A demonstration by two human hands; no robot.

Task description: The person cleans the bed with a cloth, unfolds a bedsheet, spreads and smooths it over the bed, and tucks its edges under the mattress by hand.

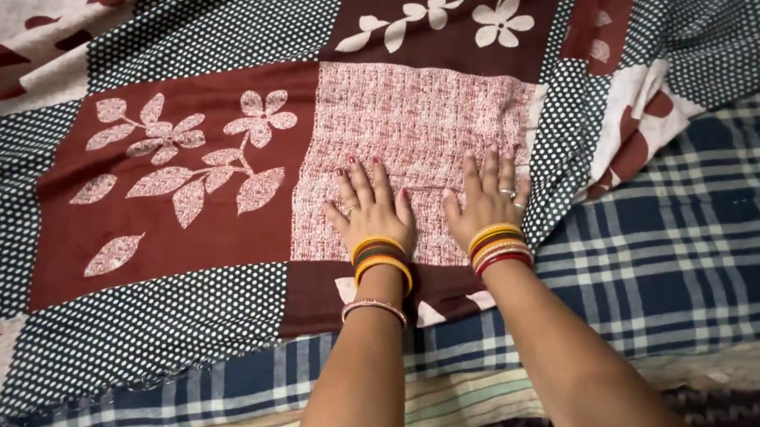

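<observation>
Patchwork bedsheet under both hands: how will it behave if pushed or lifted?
Probably floppy: the patchwork bedsheet already lies rumpled at its right edge. Pushed, it would likely bunch over the checked sheet beneath. The left hand and right hand press it flat.

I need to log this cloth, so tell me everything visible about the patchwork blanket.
The patchwork blanket is woven cloth in maroon squares with pale leaf and flower prints, dotted dark panels and one red-and-white flecked square. It lies spread flat over a blue plaid sheet. The left hand and right hand press palm-down on the flecked square.

Two hands: left hand [373, 209], right hand [489, 199]; one patchwork blanket [186, 220]; one blue checked sheet [676, 262].
</observation>
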